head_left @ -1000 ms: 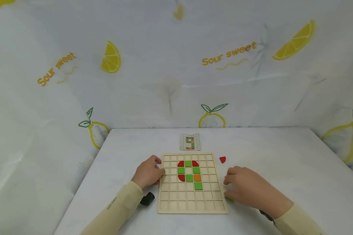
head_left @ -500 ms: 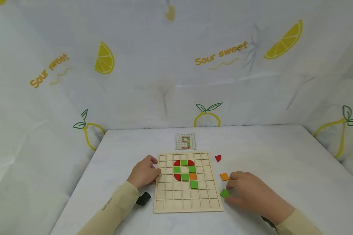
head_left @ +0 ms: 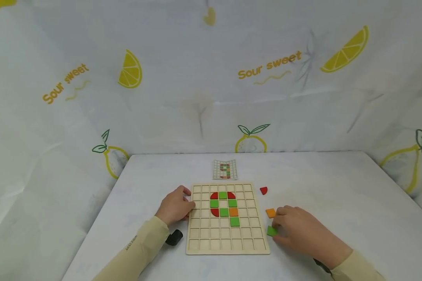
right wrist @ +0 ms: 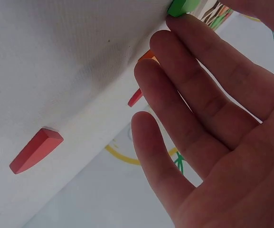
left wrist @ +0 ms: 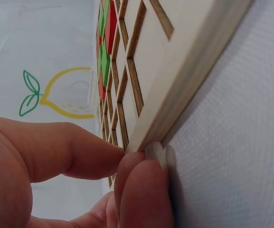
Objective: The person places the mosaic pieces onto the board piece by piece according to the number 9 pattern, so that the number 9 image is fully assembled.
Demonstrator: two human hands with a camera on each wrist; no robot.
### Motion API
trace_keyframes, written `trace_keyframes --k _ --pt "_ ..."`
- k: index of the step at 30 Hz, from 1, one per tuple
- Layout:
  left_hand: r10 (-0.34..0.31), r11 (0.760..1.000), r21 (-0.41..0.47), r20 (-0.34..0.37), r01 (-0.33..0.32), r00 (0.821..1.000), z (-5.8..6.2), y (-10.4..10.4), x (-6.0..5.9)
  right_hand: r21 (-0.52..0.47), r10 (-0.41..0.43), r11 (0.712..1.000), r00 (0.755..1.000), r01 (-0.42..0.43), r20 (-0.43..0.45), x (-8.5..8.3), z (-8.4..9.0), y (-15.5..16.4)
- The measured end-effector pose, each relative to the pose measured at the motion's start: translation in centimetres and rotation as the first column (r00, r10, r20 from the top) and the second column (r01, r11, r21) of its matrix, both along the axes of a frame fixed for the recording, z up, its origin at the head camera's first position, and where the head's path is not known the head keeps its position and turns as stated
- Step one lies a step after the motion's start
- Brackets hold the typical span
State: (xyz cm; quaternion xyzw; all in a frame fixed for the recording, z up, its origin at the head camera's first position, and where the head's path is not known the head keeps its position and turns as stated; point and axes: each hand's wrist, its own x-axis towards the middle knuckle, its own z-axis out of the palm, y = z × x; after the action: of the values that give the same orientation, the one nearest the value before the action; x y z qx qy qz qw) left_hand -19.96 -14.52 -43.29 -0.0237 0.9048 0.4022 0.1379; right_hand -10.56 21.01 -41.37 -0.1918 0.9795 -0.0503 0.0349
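1. The table [head_left: 337, 187] carries everything; it's covered in white cloth, with lemon-print fabric behind and to the sides.
2. The wooden grid board [head_left: 227, 238] lies flat in front of you, long axis running away from you. Your left hand [head_left: 176, 207] steadies its left edge: in the left wrist view thumb and fingertip [left wrist: 141, 190] pinch the board's edge [left wrist: 184, 90], so that hand grips the board.
3. Set in the board: red quarter-rounds, green squares and one orange square, forming a "9" so far; the lower cells are unfilled.
4. The pattern card [head_left: 225, 169] lies just beyond the board's far edge, flat on the table.
5. Your right hand [head_left: 302, 232] lies on the table right of the board, fingers loose and mostly straight, holding nothing. The right wrist view shows the fingers [right wrist: 193, 90] spread, with the index tip touching the green piece.
6. The green square [head_left: 271, 231] lies just off the board's right edge, at the tips of your right fingers, toward the board from the palm. Right hand is far nearer than left.
7. The orange square [head_left: 270, 213] is just beyond the green one, near the same fingertips but apart from them.
8. The red quarter-round [head_left: 263, 190] is farther back, well apart from the hand.
9. A small black object [head_left: 174, 237] lies by your left wrist; can't tell what it is.
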Motion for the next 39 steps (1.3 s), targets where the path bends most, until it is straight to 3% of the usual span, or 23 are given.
trace_keyframes --k 8,16,24,39 --pt "-0.011 1.000 -0.008 -0.007 0.011 1.000 0.0 0.0 0.1 -0.004 0.005 1.000 1.000 -0.005 -0.009 -0.5 0.0 0.4" --pt "-0.010 1.000 0.001 -0.007 0.010 1.000 -0.1 -0.2 0.1 -0.053 0.129 0.990 0.987 -0.135 -0.100 -1.3 0.9 -0.3" --pt "-0.002 1.000 0.005 -0.001 0.002 1.000 0.1 0.0 0.2 -0.065 0.160 0.984 0.986 -0.164 -0.050 -2.0 2.0 -2.7" --pt "0.000 1.000 -0.006 0.003 0.000 1.000 -0.1 0.0 -0.2 -0.059 0.267 0.961 0.961 -0.271 -0.078 -2.6 1.6 -6.2"
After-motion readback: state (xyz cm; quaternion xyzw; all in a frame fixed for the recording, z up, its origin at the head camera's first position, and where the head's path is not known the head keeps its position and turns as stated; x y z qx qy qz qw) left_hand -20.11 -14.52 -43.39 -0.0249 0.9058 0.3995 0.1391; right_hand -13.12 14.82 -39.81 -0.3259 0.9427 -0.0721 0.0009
